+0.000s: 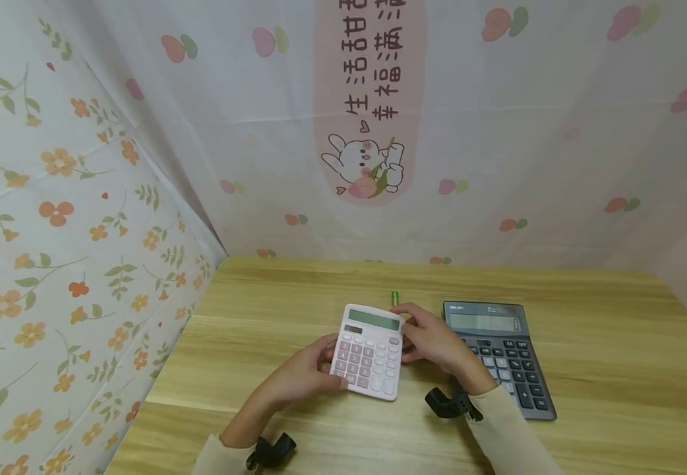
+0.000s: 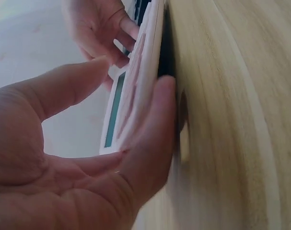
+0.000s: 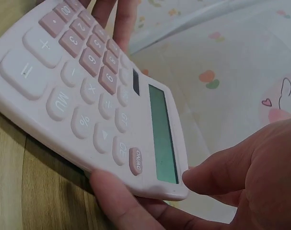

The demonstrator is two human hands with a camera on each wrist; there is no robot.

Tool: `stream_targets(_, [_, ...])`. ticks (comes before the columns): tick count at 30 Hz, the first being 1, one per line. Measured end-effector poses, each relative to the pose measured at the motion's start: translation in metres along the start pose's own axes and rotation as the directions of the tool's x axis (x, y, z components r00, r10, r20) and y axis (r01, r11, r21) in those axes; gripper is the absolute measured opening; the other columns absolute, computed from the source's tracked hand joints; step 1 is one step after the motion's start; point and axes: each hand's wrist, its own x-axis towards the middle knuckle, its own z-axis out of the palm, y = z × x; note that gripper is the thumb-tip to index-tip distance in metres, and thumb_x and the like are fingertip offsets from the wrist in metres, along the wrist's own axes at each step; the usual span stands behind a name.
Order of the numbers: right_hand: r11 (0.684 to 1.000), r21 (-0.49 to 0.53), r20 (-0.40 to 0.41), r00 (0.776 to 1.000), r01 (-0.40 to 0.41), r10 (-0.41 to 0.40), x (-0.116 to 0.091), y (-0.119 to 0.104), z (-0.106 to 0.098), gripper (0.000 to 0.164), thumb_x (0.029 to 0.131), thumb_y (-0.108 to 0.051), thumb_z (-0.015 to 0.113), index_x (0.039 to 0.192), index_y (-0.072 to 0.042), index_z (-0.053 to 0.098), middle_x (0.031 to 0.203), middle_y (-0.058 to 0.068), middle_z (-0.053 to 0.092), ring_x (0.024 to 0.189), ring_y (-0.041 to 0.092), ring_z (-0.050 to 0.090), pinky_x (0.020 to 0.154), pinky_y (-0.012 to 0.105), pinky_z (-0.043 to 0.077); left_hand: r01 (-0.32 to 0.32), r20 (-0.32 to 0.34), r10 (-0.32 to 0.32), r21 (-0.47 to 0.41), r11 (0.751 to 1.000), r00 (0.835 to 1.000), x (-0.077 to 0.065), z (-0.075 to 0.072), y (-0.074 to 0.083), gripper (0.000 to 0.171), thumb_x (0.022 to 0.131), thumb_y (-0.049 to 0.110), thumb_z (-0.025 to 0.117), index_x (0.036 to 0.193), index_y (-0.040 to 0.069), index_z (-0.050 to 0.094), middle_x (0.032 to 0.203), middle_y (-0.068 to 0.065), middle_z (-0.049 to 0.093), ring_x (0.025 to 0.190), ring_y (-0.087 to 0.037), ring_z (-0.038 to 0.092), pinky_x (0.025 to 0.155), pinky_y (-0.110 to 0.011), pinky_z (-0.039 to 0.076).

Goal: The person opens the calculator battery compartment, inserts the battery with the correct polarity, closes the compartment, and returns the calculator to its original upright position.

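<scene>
A pale pink calculator (image 1: 369, 353) with a blank green display is held between both hands, face up. The left hand (image 1: 303, 373) grips its left side, with the thumb by the lower left corner and fingers at the edge and underneath. At the upper right corner, the right hand (image 1: 432, 338) holds the edge between thumb and fingers. In the right wrist view, the pink calculator (image 3: 87, 96) tilts, and its ON/AC key lies near the right fingers (image 3: 119, 201). The left wrist view shows the calculator (image 2: 135, 91) edge-on, with dark shadow beneath.
A larger dark grey calculator (image 1: 518, 363) lies at the right, partly under the right forearm, its display showing 0. A small green battery-like cylinder (image 1: 395, 299) lies behind the pink calculator. The wooden table (image 1: 616, 343) meets patterned cloth (image 1: 474, 165) at the back.
</scene>
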Motion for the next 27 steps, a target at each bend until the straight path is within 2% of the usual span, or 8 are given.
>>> stream_targets(4, [1.0,0.0,-0.005,1.0,-0.004,0.004,0.001,0.001,-0.001,0.043,0.112,0.002,0.046,0.154,0.001,0.054,0.118,0.024,0.065,0.086,0.028,0.073,0.072,0.045,0.067,0.012,0.009,-0.012,-0.046,0.999,1.0,0.0,-0.002,-0.001,0.1,0.086,-0.017,0.076,0.17,-0.008,0.023,0.126,-0.02,0.07,0.102,-0.027,0.074,0.084,-0.03,0.061])
stream_targets(7, [0.999,-0.033,-0.01,1.0,-0.002,0.002,0.001,0.001,-0.002,0.041,0.112,0.001,0.047,0.152,0.001,0.056,0.118,0.023,0.066,0.084,0.027,0.072,0.073,0.044,0.066,0.016,-0.016,-0.017,-0.034,0.999,1.0,-0.002,-0.002,-0.001,0.1,0.085,-0.019,0.074,0.17,-0.007,0.023,0.13,-0.022,0.067,0.102,-0.027,0.073,0.083,-0.031,0.061])
stream_targets(17, [0.975,-0.216,0.012,0.999,0.054,-0.053,0.005,-0.005,-0.008,0.032,0.113,-0.003,0.055,0.144,-0.001,0.063,0.108,0.016,0.07,0.082,0.023,0.073,0.073,0.04,0.065,0.023,-0.092,-0.021,0.026,0.999,0.996,-0.002,-0.005,0.004,0.09,0.089,-0.018,0.071,0.169,-0.003,0.033,0.136,-0.024,0.059,0.099,-0.025,0.073,0.081,-0.032,0.063])
stream_targets(22, [0.954,-0.289,0.017,0.997,0.083,-0.081,0.004,-0.006,-0.011,0.034,0.109,0.001,0.058,0.142,0.0,0.065,0.105,0.015,0.07,0.077,0.021,0.071,0.071,0.037,0.064,0.01,-0.128,-0.01,0.005,1.0,0.992,-0.005,-0.009,0.01,0.081,0.089,-0.017,0.066,0.165,-0.01,0.037,0.138,-0.026,0.059,0.098,-0.025,0.072,0.083,-0.038,0.065])
stream_targets(27, [0.929,-0.354,0.033,0.995,0.103,-0.098,0.003,-0.004,-0.014,0.031,0.109,0.001,0.061,0.139,-0.002,0.067,0.101,0.011,0.071,0.075,0.02,0.069,0.066,0.034,0.06,-0.018,-0.156,0.016,-0.009,1.0,0.988,-0.004,-0.012,0.011,0.071,0.093,-0.016,0.061,0.161,-0.013,0.041,0.14,-0.03,0.059,0.108,-0.03,0.074,0.088,-0.043,0.065])
